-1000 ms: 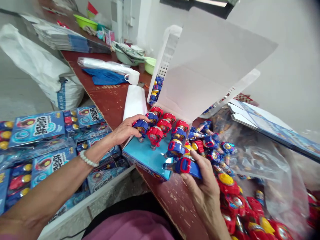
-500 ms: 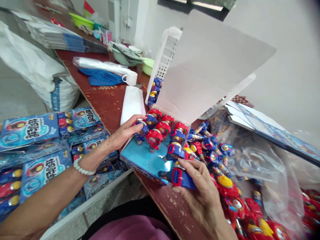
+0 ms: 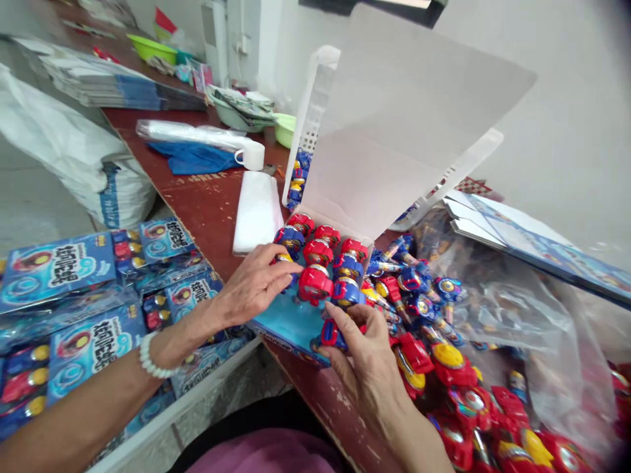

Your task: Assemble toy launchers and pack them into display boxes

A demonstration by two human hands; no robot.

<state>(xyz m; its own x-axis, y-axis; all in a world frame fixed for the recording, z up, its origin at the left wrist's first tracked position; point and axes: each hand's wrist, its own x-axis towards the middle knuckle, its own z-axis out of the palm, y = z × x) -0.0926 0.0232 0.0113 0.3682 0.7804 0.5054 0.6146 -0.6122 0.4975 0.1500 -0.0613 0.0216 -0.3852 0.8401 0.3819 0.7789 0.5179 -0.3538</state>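
An open blue box with its pale lid raised holds rows of red and blue toys, among them a red toy in the middle row. My left hand reaches over the box's left side, its fingertips at the blue toy there and beside the red one. Between the thumb and fingers of my right hand is a blue toy with a red frame, held low over the box's front right part.
Loose red and blue toys lie to the right beside clear plastic. Packed blue boxes fill a crate at the left. Behind are a white mug, white sheets and a white basket.
My right hand has moved left with the blue toy, further over the box. The fingers of my left hand have shifted right, to the red toy in the middle row.
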